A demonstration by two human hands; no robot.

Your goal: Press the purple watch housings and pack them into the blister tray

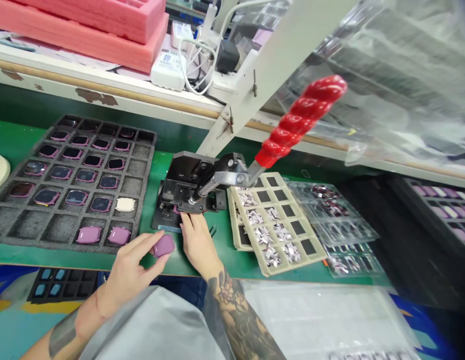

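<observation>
My left hand [129, 270] pinches a purple smartwatch case [163, 246] between thumb and fingers, just in front of the bench edge of a black toggle-clamp press [190, 182]. The press has a long red ribbed handle [303, 120], which points up and to the right. At the front of the press is my right hand [197, 242], its fingers close together and their tips hidden under the clamp head. A sliver of purple shows beside those fingertips; what they hold, if anything, cannot be made out.
A grey foam tray [136, 185] of purple smartwatches stands left. Cream trays [262, 267] with small metallic parts lie right, beside clear plastic trays [358, 232]. Tweezers [213, 230] lie near my right hand. Overhead, a shelf [142, 97] carries pink foam [104, 35] and cables.
</observation>
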